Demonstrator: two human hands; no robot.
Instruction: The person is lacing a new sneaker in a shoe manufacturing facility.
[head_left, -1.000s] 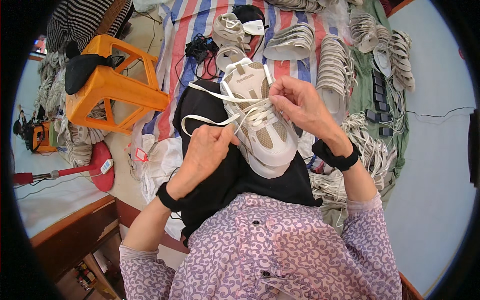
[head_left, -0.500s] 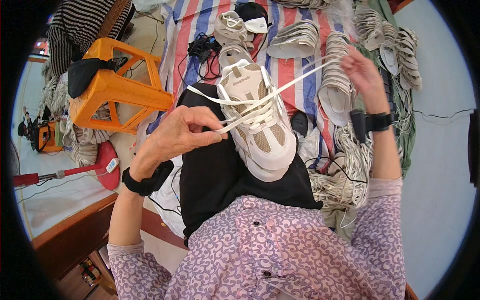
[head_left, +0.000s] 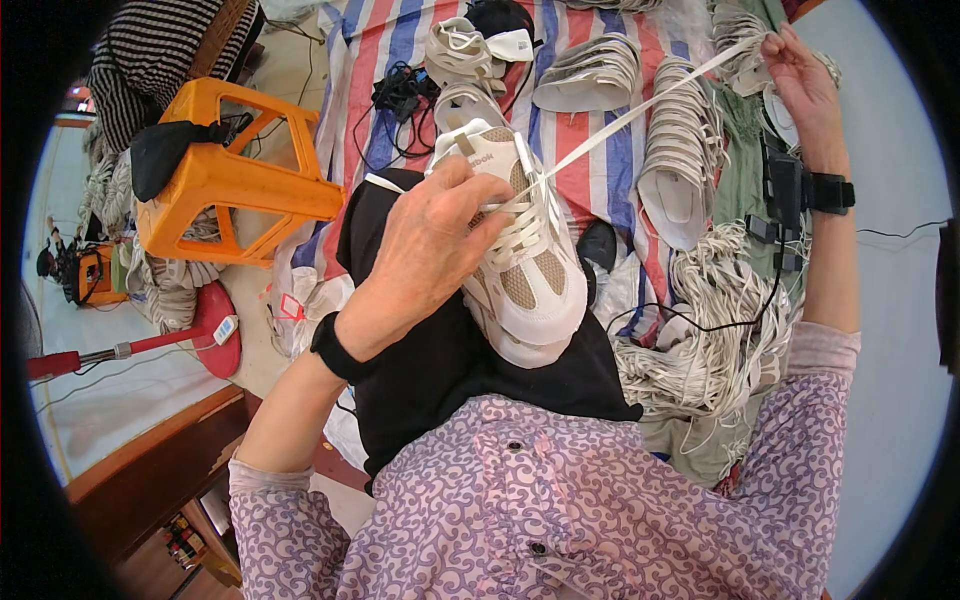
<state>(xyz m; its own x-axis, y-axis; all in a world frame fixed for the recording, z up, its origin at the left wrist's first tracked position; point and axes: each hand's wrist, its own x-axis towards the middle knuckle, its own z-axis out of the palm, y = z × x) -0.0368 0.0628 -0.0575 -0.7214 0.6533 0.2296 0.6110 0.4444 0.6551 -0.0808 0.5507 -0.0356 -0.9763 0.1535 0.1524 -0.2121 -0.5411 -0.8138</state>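
Observation:
A white and tan sneaker upper (head_left: 548, 298) lies across the black cloth on my lap, toe toward me. Another pale edge shows under its toe. White shoelace (head_left: 645, 108) runs crosswise over its tongue, and one length stretches taut up to the far right. My right hand (head_left: 808, 95) pinches that length near its end. At the left side of the lacing, my left hand (head_left: 430, 245) is closed with its fingertips on the lace by the eyelets; the hand partly covers the upper. A loose white lace end sticks out to the left, beyond my left hand.
Stacked pale shoe pieces (head_left: 682, 150) and a tangled heap of white laces (head_left: 715, 340) lie to the right on a striped sheet (head_left: 575, 150). An orange stool (head_left: 235, 195) stands left, near a red round base (head_left: 218, 335). Black cables (head_left: 405, 95) lie beyond the upper.
My right hand has moved outward and away to the upper right, drawing the lace straight. My left hand has shifted right onto the lacing. The crossed lace strands are pulled in closer to the upper.

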